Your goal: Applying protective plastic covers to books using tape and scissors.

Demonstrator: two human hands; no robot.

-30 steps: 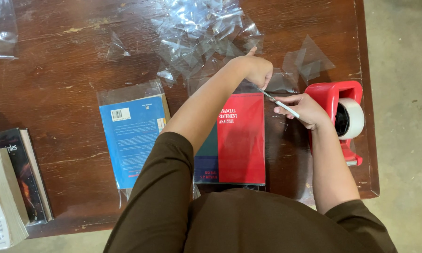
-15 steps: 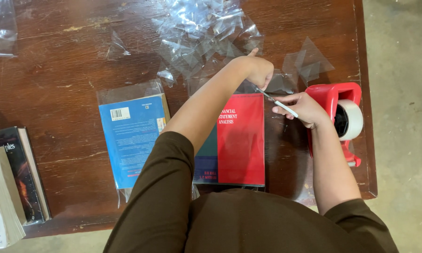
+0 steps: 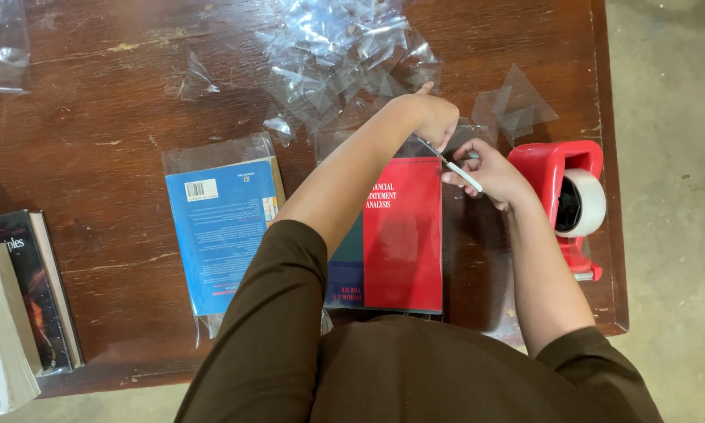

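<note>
Red book (image 3: 403, 235): table centre, stiff, rather heavy; clear wrap thin, slippery.
Left hand (image 3: 434, 117): closed on wrap, book's 12 o'clock edge.
Right hand (image 3: 489, 172): clamped on scissors (image 3: 454, 166), book's 1 o'clock.
Hold: wrap edge, near corner.

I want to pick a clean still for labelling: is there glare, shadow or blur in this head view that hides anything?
Head view: sharp overall; glare glints on the clear plastic scraps; the left hand and right hand are crisp; the red book reads clearly; a soft shadow lies beside the tape dispenser.
</note>
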